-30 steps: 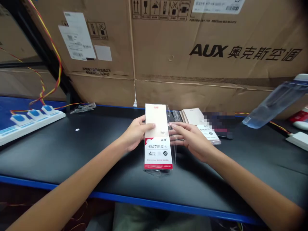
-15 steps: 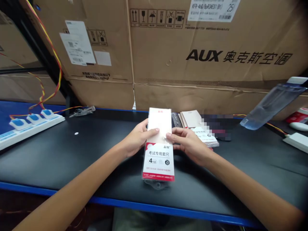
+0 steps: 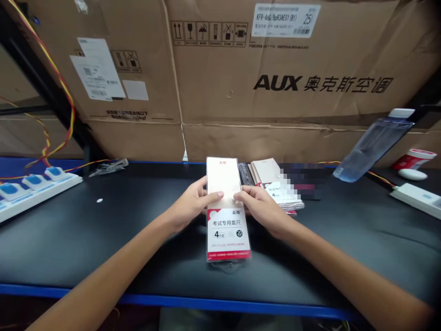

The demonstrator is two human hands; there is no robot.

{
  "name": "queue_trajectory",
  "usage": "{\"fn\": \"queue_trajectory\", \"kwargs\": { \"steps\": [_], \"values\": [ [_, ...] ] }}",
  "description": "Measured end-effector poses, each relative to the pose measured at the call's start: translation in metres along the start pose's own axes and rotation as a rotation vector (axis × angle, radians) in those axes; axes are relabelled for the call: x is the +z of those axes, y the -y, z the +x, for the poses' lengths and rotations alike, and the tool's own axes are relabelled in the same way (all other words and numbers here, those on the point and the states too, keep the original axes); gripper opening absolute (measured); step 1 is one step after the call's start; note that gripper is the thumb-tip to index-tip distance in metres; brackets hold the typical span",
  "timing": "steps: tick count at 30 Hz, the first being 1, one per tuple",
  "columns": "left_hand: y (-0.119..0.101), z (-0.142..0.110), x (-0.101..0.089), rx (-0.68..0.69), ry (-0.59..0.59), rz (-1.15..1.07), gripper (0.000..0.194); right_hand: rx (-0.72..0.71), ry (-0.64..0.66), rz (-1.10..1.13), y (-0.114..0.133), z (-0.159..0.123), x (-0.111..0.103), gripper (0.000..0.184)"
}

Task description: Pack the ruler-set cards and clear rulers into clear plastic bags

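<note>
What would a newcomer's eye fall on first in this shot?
The white-and-red ruler set pack at the middle of the black table stands out, held between the left hand and right hand. Behind it, a large AUX carton fills the top of the view.

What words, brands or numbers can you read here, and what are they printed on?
"AUX 奥克斯空调": cardboard carton
"KFR-46G/BpR3AES1 (B1)" and "25": white label on the carton
"考试专用套尺", "4件套", "20": ruler set packet
The packet's small print and the carton's other labels are too small to read.
</note>
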State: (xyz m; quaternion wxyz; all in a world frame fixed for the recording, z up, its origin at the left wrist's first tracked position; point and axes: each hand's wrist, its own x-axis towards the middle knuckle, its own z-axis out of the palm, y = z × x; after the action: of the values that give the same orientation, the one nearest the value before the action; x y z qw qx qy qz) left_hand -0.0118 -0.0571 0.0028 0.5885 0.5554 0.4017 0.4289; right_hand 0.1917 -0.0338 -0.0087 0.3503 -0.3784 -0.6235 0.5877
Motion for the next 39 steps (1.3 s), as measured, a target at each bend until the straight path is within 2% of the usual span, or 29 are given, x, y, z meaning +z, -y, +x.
{"fn": "queue_trajectory", "kwargs": {
  "steps": [3, 6, 9, 11, 12, 14, 16, 21, 24, 29, 32, 39],
  "values": [
    [0.000, 0.000, 0.001, -0.005, 0.010, 0.040, 0.056, -0.034, -0.043, -0.093, 0.004, -0.001, 0.002, 0.017],
    [0.002, 0.001, 0.003, -0.031, 0.012, 0.074, 0.043, -0.117, -0.106, -0.166, 0.022, -0.001, -0.015, 0.017],
    [0.006, 0.008, 0.004, 0.028, -0.026, 0.280, 0.038, -0.249, -0.359, -0.357, 0.044, 0.007, -0.062, 0.019],
    [0.007, 0.017, 0.006, 0.114, -0.065, 0.464, 0.036, -0.190, -0.498, -0.533, 0.051, 0.016, -0.101, 0.022],
    [0.007, 0.024, 0.008, 0.155, -0.079, 0.536, 0.033, -0.125, -0.517, -0.678, 0.051, 0.021, -0.119, 0.024],
    [0.005, 0.043, 0.014, 0.221, -0.093, 0.640, 0.023, -0.059, -0.514, -0.778, 0.045, 0.030, -0.146, 0.024],
    [0.005, 0.067, 0.021, 0.296, -0.084, 0.754, 0.015, -0.002, -0.492, -0.866, 0.034, 0.036, -0.160, 0.024],
    [0.016, 0.130, 0.040, 0.397, -0.020, 0.993, 0.016, 0.039, -0.469, -1.075, 0.017, 0.036, -0.155, 0.019],
    [0.027, 0.150, 0.046, 0.394, -0.046, 1.087, 0.018, 0.027, -0.479, -1.164, 0.016, 0.033, -0.149, 0.018],
    [0.031, 0.152, 0.053, 0.377, -0.082, 1.186, 0.014, 0.004, -0.503, -1.250, 0.016, 0.030, -0.147, 0.015],
    [0.029, 0.148, 0.055, 0.352, -0.119, 1.230, 0.010, -0.024, -0.503, -1.255, 0.016, 0.027, -0.144, 0.019],
    [0.025, 0.141, 0.045, 0.287, -0.200, 1.305, 0.007, -0.078, -0.476, -1.233, 0.020, 0.021, -0.137, 0.035]
  ]
}}
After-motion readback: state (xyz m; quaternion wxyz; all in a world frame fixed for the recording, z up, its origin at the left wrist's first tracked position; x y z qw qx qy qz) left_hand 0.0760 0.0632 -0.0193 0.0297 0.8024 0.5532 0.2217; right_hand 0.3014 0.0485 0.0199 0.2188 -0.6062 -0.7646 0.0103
